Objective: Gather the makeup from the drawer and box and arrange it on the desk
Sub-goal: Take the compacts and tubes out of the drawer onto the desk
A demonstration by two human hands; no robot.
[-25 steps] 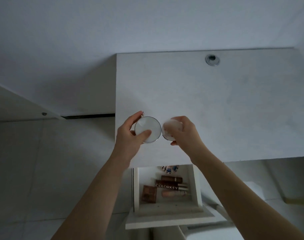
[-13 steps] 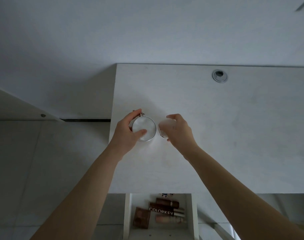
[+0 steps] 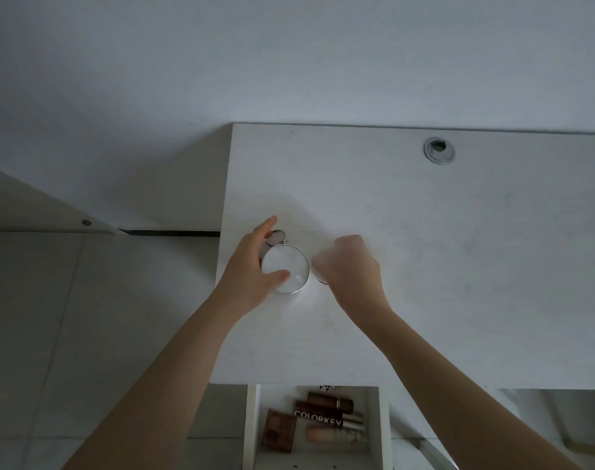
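Both hands have dropped a little toward the near edge since half a second ago, and the right hand [image 3: 352, 266] is now smeared by motion, with its load far less visible than before. The left hand [image 3: 252, 273] grasps a round, silver-rimmed compact with a pale, glossy lid [image 3: 286, 268]: the thumb lies across the lid's near side and the fingers curve round the far-left rim. A small round metal tag with a pinkish face [image 3: 275, 237] sits at the compact's far edge, just beside the index fingertip. The compact is low over the left part of the white surface [image 3: 442, 266]; whether it touches cannot be told. Just to its right, the right hand is clenched round a pale round container [image 3: 318, 271], which shows only as a blurred patch with a dark sliver of rim under the fingers.

A silver cable grommet [image 3: 439, 150] is set into the surface farther back on the right. Below the near edge, an open white drawer [image 3: 384, 432] holds a brown eyeshadow palette [image 3: 278, 430], a dark tube lettered COLORKEY [image 3: 318, 415], a brown tube [image 3: 330, 401] and a beige bottle [image 3: 333, 435].
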